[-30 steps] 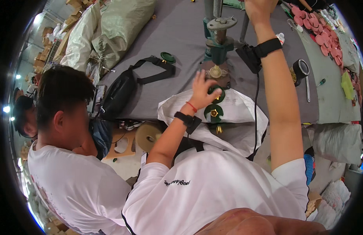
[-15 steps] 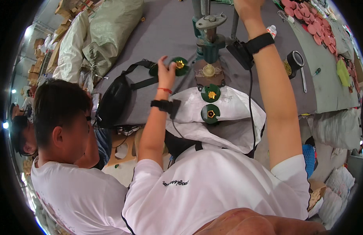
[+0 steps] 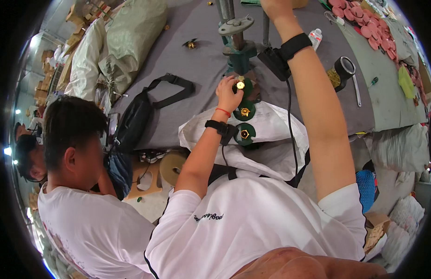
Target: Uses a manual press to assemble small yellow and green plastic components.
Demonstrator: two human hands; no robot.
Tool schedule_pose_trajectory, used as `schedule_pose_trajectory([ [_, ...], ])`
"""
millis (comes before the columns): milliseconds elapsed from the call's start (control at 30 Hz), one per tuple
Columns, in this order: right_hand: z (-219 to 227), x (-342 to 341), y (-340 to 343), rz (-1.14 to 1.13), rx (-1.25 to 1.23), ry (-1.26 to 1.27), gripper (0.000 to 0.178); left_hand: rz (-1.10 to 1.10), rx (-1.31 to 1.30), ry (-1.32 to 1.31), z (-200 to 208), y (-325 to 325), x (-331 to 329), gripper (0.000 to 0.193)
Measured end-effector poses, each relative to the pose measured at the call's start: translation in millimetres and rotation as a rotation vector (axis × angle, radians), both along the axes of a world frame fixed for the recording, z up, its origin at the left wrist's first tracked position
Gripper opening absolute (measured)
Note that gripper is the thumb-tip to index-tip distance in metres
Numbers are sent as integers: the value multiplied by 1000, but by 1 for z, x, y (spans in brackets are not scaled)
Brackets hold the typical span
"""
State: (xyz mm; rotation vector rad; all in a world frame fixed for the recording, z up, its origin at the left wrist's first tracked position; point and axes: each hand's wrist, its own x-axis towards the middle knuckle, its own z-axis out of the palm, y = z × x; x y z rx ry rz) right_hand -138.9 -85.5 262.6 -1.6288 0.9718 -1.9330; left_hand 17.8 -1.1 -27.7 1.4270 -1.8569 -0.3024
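Observation:
My left hand point(image 3: 228, 95) is closed around the left side of a dark green disc point(image 3: 247, 88) with a gold centrepiece, at the base of a green hand press point(image 3: 239, 60). Below it, two more green discs lie in line on white sacking: one with a gold flower-shaped centre point(image 3: 245, 111), the other with a gold ring-like centre point(image 3: 245, 134). At the top edge, beside the press's upright grey rod point(image 3: 266, 28), is my right hand point(image 3: 277, 7); the frame cuts off its fingers. Left of the press shows a small dark piece with a gold centre point(image 3: 191, 44).
A black waist bag point(image 3: 134, 118) lies at left before large sacks point(image 3: 131, 35). To the right are a tape roll point(image 3: 348, 67), a wrench point(image 3: 357, 93), a small bottle point(image 3: 315, 37) and pink discs point(image 3: 364, 21). A co-worker point(image 3: 80, 186) sits close on my left.
My left hand has moved right, from beside the bag strap to the press base, and closed on a disc there. A gold-centred piece now shows farther back on the left. The view has shifted slightly.

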Motion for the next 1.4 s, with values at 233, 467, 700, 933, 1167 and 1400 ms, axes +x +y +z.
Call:
schedule_pose_trajectory([
  [233, 4, -17, -5, 16, 26, 119, 33, -30, 16, 135, -4, -17, -18, 41],
  [467, -19, -27, 109, 163, 191, 130, 22, -101, 32, 199, -23, -14, 8, 43],
  [700, -226, -63, 199, -223, -60, 448, 18, -164, 14, 193, -17, -10, -7, 54],
  [933, -166, -52, 193, -226, -212, 502, 22, -135, 44, 163, -24, -9, 0, 55],
  [1167, -10, 7, 51, -78, -165, -15, 28, -218, 203, -20, -1, -28, 9, 46],
  [1400, -9, 7, -15, -102, -66, -103, 30, -293, 158, 64, 4, 30, 21, 38],
])
